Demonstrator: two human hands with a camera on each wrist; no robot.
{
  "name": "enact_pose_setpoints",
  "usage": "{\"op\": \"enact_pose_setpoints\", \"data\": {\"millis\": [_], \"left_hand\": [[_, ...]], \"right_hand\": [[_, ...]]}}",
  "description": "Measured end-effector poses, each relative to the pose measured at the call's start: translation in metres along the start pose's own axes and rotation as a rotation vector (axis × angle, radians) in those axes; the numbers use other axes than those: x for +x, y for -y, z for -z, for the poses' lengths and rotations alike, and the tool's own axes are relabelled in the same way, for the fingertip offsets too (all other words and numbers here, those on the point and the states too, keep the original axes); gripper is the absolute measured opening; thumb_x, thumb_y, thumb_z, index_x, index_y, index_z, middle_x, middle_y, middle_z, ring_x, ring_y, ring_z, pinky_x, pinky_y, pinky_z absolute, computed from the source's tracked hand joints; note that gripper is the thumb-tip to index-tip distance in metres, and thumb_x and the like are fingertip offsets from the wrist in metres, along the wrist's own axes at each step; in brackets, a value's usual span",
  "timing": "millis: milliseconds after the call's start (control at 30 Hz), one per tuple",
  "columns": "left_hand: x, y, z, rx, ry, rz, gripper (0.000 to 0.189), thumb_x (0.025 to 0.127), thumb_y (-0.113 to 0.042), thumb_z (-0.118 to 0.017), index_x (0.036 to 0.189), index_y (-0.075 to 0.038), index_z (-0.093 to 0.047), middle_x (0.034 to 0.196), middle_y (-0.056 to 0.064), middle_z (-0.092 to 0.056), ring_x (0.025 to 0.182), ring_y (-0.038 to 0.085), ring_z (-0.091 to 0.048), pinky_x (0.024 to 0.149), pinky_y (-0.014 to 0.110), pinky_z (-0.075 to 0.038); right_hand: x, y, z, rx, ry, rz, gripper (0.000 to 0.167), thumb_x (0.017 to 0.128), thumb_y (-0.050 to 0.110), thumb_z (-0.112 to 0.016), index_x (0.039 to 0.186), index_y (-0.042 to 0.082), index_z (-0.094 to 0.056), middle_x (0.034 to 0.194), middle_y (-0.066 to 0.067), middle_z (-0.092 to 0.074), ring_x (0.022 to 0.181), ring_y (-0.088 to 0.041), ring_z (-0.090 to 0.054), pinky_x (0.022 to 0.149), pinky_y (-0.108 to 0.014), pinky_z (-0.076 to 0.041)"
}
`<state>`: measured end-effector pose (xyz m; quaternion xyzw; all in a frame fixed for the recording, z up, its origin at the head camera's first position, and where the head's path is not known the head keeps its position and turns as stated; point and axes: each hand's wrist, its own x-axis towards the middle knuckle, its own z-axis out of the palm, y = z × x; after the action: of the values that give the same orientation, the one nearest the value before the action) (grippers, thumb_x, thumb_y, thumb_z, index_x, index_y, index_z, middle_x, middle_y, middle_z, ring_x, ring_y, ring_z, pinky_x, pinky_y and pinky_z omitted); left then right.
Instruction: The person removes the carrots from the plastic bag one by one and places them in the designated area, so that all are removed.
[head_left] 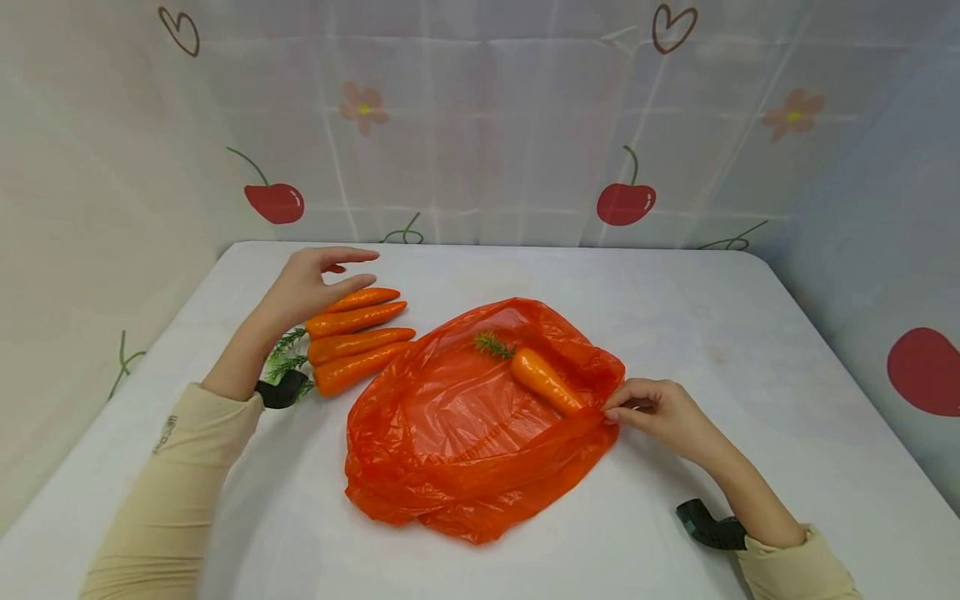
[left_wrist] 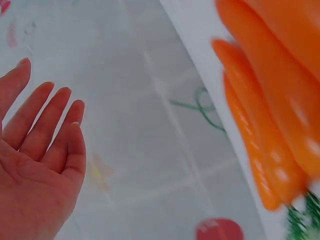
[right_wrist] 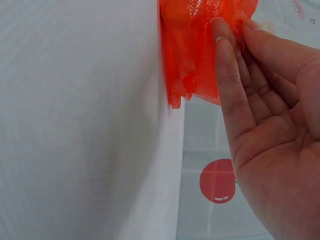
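Observation:
An orange plastic bag [head_left: 465, 425] lies spread with its mouth opened upward on the table. One carrot [head_left: 543, 379] with a green top rests inside, toward the bag's right side. My right hand [head_left: 660, 417] pinches the bag's right rim between thumb and fingers; the right wrist view shows the film [right_wrist: 195, 55] at the fingertips. My left hand [head_left: 318, 279] is held above several carrots [head_left: 360, 343] lined up at the left, their tips pointing right. In the left wrist view its palm [left_wrist: 35, 185] faces the camera, fingers loosely spread and holding nothing.
The carrots' leafy green tops [head_left: 283, 358] lie beneath the left forearm. The lowest carrot tips meet the bag's left edge. A white table [head_left: 675, 308] carries everything, and a curtain [head_left: 480, 125] printed with cherries, hearts and flowers hangs behind its far edge.

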<state>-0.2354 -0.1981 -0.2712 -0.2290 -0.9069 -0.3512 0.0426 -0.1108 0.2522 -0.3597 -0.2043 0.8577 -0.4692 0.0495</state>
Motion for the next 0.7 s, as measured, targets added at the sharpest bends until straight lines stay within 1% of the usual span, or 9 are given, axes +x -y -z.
{"op": "enact_pose_setpoints", "data": {"millis": [67, 167, 233, 333, 400, 467, 600, 700], "left_hand": [[0.003, -0.018, -0.008, -0.025, 0.026, -0.066, 0.037, 0.087, -0.018, -0.069, 0.122, -0.007, -0.063, 0.123, 0.01, -0.059, 0.11, 0.027, -0.051, 0.091, 0.045, -0.041], [0.008, -0.041, -0.022, -0.081, 0.074, -0.171, 0.036, 0.086, -0.016, -0.07, 0.12, -0.008, -0.065, 0.12, 0.006, -0.061, 0.111, 0.022, -0.051, 0.091, 0.04, -0.042], [0.011, -0.054, -0.033, -0.121, 0.102, -0.236, 0.036, 0.085, -0.016, -0.071, 0.12, -0.009, -0.065, 0.118, 0.003, -0.062, 0.111, 0.019, -0.052, 0.091, 0.038, -0.043], [0.014, -0.066, -0.05, -0.177, 0.149, -0.303, 0.036, 0.084, -0.015, -0.071, 0.119, -0.009, -0.065, 0.117, 0.0, -0.063, 0.11, 0.015, -0.052, 0.092, 0.035, -0.042], [0.016, -0.071, -0.061, -0.213, 0.178, -0.326, 0.036, 0.084, -0.014, -0.072, 0.119, -0.008, -0.065, 0.116, -0.001, -0.063, 0.109, 0.015, -0.053, 0.092, 0.035, -0.042], [0.018, -0.074, -0.073, -0.248, 0.21, -0.329, 0.035, 0.084, -0.014, -0.071, 0.119, -0.007, -0.065, 0.115, -0.001, -0.063, 0.109, 0.017, -0.054, 0.091, 0.035, -0.042], [0.02, -0.076, -0.096, -0.33, 0.272, -0.308, 0.033, 0.086, -0.015, -0.07, 0.118, -0.008, -0.066, 0.115, 0.0, -0.063, 0.107, 0.02, -0.055, 0.09, 0.04, -0.044], [0.021, -0.075, -0.112, -0.37, 0.32, -0.291, 0.034, 0.086, -0.015, -0.069, 0.119, -0.008, -0.065, 0.117, 0.0, -0.062, 0.107, 0.018, -0.056, 0.09, 0.041, -0.045]], "right_hand": [[0.0, -0.001, 0.0, -0.005, -0.003, 0.005, 0.009, 0.081, 0.003, -0.071, 0.089, 0.008, -0.071, 0.084, -0.001, -0.066, 0.075, -0.016, -0.062, 0.068, -0.025, -0.053], [0.0, -0.001, 0.0, -0.012, -0.004, 0.001, 0.009, 0.081, 0.004, -0.071, 0.089, 0.008, -0.071, 0.084, 0.001, -0.066, 0.075, -0.015, -0.061, 0.068, -0.025, -0.053], [0.0, -0.001, 0.0, -0.017, -0.005, -0.004, 0.009, 0.081, 0.004, -0.071, 0.089, 0.008, -0.071, 0.084, 0.002, -0.066, 0.075, -0.015, -0.061, 0.068, -0.025, -0.053], [0.0, 0.0, 0.0, -0.019, -0.006, -0.011, 0.008, 0.081, 0.004, -0.071, 0.089, 0.008, -0.071, 0.084, 0.003, -0.066, 0.076, -0.015, -0.061, 0.069, -0.025, -0.053], [0.0, 0.0, 0.0, -0.017, -0.005, -0.017, 0.008, 0.082, 0.005, -0.071, 0.089, 0.008, -0.071, 0.084, 0.002, -0.066, 0.076, -0.015, -0.061, 0.069, -0.025, -0.053], [0.001, 0.001, 0.0, -0.014, -0.002, -0.023, 0.008, 0.082, 0.005, -0.071, 0.089, 0.008, -0.071, 0.084, 0.001, -0.066, 0.077, -0.015, -0.061, 0.07, -0.025, -0.052], [0.0, 0.001, -0.001, -0.009, -0.002, -0.032, 0.008, 0.082, 0.005, -0.071, 0.089, 0.008, -0.071, 0.084, 0.001, -0.066, 0.077, -0.015, -0.061, 0.069, -0.025, -0.052], [0.0, 0.001, -0.001, -0.004, -0.003, -0.031, 0.008, 0.081, 0.005, -0.071, 0.089, 0.008, -0.071, 0.084, 0.001, -0.066, 0.076, -0.015, -0.061, 0.069, -0.025, -0.053]]}}
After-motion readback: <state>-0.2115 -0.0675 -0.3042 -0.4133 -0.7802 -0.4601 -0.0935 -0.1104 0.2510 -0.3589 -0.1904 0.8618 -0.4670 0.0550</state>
